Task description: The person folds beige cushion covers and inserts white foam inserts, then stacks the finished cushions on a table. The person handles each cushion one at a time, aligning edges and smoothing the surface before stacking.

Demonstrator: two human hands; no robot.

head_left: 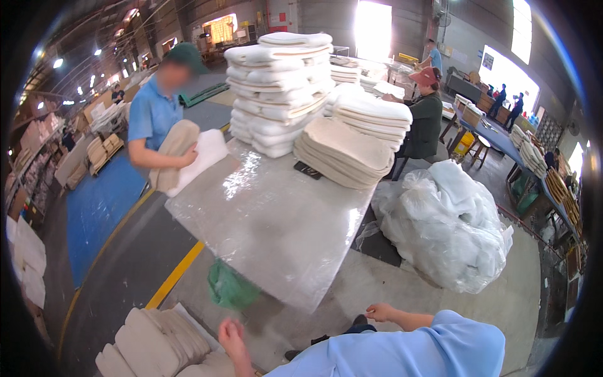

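Note:
My left hand (232, 334) is raised at the lower middle, between a green plastic bag (230, 284) and a stack of folded beige pads (151, 339). Motion blurs its fingers, and nothing is seen in them. To the right, my right hand (380, 312) hangs in front of my body with loosely bent fingers and no object in it. Both hands are apart from the plastic-covered table (270, 220). At the table's far side rise a tall stack of folded white pads (276, 94) and a lower stack of beige pads (345, 151).
A co-worker (154, 119) at the table's left holds a beige pad (174, 154) and a white one. Another person (424, 113) sits behind the stacks. A big clear plastic bag (446, 232) of white material stands on the floor at right. A yellow line (176, 274) crosses the floor.

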